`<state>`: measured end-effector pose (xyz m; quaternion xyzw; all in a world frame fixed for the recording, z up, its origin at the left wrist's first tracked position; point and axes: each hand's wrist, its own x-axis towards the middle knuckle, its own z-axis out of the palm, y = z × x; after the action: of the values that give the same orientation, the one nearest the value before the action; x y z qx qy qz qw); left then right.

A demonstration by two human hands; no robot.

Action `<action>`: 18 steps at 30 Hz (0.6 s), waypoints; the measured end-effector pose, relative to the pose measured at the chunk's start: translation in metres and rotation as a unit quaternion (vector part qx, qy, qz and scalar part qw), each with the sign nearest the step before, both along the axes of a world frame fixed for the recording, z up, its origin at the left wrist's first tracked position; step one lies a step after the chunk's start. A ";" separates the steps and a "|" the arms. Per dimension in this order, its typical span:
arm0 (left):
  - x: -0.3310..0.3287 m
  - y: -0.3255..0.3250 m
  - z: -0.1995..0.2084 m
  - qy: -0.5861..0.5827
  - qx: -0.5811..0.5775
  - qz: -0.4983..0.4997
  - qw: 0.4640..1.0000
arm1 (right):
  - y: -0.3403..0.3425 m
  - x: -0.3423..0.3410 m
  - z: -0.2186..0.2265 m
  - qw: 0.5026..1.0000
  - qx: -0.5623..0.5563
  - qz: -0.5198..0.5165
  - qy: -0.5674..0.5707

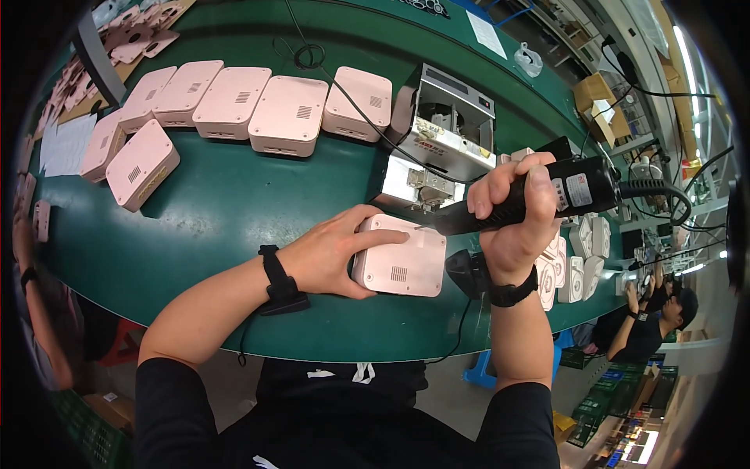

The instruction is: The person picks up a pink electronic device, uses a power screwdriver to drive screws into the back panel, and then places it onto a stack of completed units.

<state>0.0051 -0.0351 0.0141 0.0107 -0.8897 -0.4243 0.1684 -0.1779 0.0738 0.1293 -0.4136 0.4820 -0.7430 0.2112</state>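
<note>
Pink plastic makes up the small rounded box (400,266) lying flat on the green table (234,211), near the front edge and just left of centre. The left hand (336,254) rests on the box's left end with fingers spread and laid flat over the top, thumb tucked against the near side — pressing it down rather than pinching it. The right hand (512,215) is closed in a full fist around a black electric screwdriver (539,199), whose tip touches the box's far top edge; a cable runs off to the right from the tool. By its look the box is a light, stiff shell with a smooth, somewhat slippery skin, so it would likely slide unless held down; the flat top and the rounded ends seem the safest places to grip, clear of the vent slots. Farther back on the left sits a row of similar pink boxes (234,102), and behind the held one stands a grey metal machine (449,121). Another person (652,320) works far right.
</note>
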 end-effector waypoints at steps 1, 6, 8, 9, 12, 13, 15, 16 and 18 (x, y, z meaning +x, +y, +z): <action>0.001 0.000 0.001 -0.005 0.005 -0.001 1.000 | 0.000 0.000 0.000 1.000 -0.001 0.001 -0.001; 0.000 0.000 -0.002 0.005 -0.002 0.002 1.000 | 0.003 0.000 -0.003 1.000 -0.011 0.012 -0.002; 0.001 0.001 -0.003 0.006 -0.003 0.003 1.000 | 0.004 0.002 -0.001 1.000 0.005 0.008 0.018; 0.002 0.002 -0.004 0.005 -0.003 0.002 1.000 | 0.003 0.003 0.001 1.000 0.012 0.007 0.028; 0.002 0.000 -0.004 0.004 -0.003 0.001 1.000 | 0.002 -0.001 0.022 0.999 -0.030 0.020 0.023; 0.002 0.000 -0.004 0.003 0.000 -0.001 1.000 | 0.002 -0.002 0.027 0.998 -0.049 0.024 0.020; 0.002 0.000 -0.004 0.003 0.002 -0.004 1.000 | -0.008 -0.007 0.029 0.998 -0.048 0.005 0.029; 0.001 0.000 -0.004 0.005 0.001 -0.004 1.000 | -0.014 -0.010 0.030 0.998 -0.047 -0.014 0.039; 0.002 0.000 -0.005 0.007 -0.001 0.000 1.000 | -0.017 -0.012 0.029 0.997 -0.046 -0.033 0.049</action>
<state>0.0068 -0.0348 0.0091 0.0073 -0.8891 -0.4232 0.1740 -0.1902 0.0567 0.1579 -0.4423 0.4704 -0.7500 0.1435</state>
